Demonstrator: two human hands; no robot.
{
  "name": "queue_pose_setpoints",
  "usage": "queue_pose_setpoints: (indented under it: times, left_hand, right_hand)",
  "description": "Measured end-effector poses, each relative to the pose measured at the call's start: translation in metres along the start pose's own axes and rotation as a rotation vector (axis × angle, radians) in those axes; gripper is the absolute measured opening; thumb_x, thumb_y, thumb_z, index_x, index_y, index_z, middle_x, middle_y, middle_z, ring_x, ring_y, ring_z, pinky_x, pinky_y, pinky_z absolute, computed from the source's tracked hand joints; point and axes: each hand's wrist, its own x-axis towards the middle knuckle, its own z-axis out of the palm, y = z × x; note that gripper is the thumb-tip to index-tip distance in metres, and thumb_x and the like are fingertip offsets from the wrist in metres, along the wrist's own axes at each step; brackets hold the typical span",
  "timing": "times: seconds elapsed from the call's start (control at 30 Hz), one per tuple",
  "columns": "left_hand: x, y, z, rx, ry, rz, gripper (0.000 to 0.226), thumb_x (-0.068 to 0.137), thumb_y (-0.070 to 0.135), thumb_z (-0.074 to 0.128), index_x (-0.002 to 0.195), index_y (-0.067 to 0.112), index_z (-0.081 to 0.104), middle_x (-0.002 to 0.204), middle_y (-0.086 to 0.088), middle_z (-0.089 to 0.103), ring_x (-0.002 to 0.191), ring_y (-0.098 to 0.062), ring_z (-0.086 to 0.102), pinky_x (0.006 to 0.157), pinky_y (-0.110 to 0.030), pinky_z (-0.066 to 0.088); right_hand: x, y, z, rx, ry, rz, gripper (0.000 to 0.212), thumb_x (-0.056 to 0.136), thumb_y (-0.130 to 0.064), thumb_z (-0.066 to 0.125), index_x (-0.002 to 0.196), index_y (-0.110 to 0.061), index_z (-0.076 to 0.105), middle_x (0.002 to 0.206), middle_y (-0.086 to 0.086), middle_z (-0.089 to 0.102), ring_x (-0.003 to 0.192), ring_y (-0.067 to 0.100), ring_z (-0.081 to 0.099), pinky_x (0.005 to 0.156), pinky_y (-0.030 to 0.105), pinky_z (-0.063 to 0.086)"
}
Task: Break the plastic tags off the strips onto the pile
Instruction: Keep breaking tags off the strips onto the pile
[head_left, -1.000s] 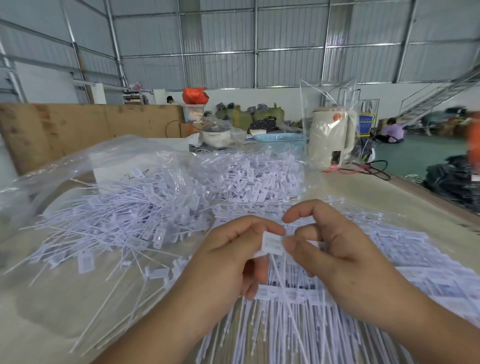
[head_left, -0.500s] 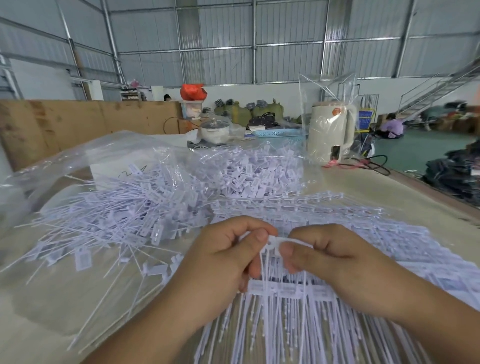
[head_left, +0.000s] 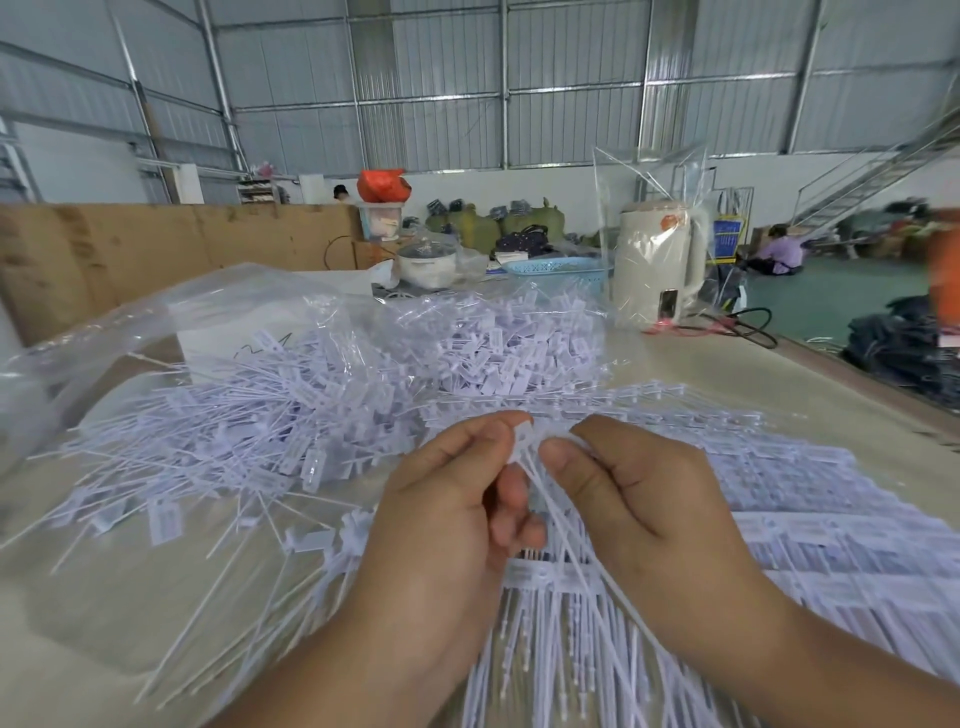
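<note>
Here, table (head_left: 810, 374): it filled the lower frame, its right edge running toward the upper right with bare surface along it.
Pile (head_left: 291, 415): loose tags spread across centre-left, partly over a clear bag (head_left: 130, 322).
Strips (head_left: 857, 545): stacked at lower right, under the wrists.
Kettle (head_left: 657, 270): stood upper right, bag-wrapped.
Left hand (head_left: 447, 525): pinched a tag (head_left: 522, 441) at centre.
Right hand (head_left: 649, 499): fingers curled around the strip beside that tag.
</note>
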Motion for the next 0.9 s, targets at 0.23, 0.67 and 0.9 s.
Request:
queue_pose_setpoints:
  times: [0.23,0.67,0.9]
  left_hand:
    - [0.021,0.016,-0.039,0.234,0.151,-0.012,0.020,0.097,0.010,0.053,0.095,0.012,0.073,0.047,0.001,0.046,0.037,-0.009,0.037,0.036,-0.022,0.038]
    - [0.009,0.007,-0.026,0.389,-0.389,0.013,0.026,0.083,0.041,0.057,0.089,0.024,0.075,0.047,-0.003,0.052,0.037,-0.015,0.044,0.044,-0.026,0.041]
    - [0.007,0.005,-0.026,0.481,-0.369,0.079,0.019,0.090,0.040,0.062,0.087,0.027,0.075,0.049,-0.002,0.055,0.038,-0.015,0.044,0.042,-0.023,0.041]
  right_hand:
    - [0.007,-0.002,-0.017,0.085,0.083,-0.014,0.037,0.096,-0.046,0.044,0.067,-0.022,0.043,0.055,-0.007,0.040,0.046,0.003,0.037,0.043,0.013,0.027]
    - [0.000,0.010,-0.013,0.105,-0.418,0.091,0.046,0.079,-0.081,0.025,0.120,-0.060,0.025,0.100,-0.030,0.064,0.094,0.000,0.064,0.081,0.034,0.051]
    - [-0.001,0.009,-0.020,0.225,-0.465,0.100,0.035,0.093,-0.065,0.032,0.125,-0.049,0.035,0.088,-0.027,0.065,0.085,-0.004,0.062,0.073,0.011,0.043]
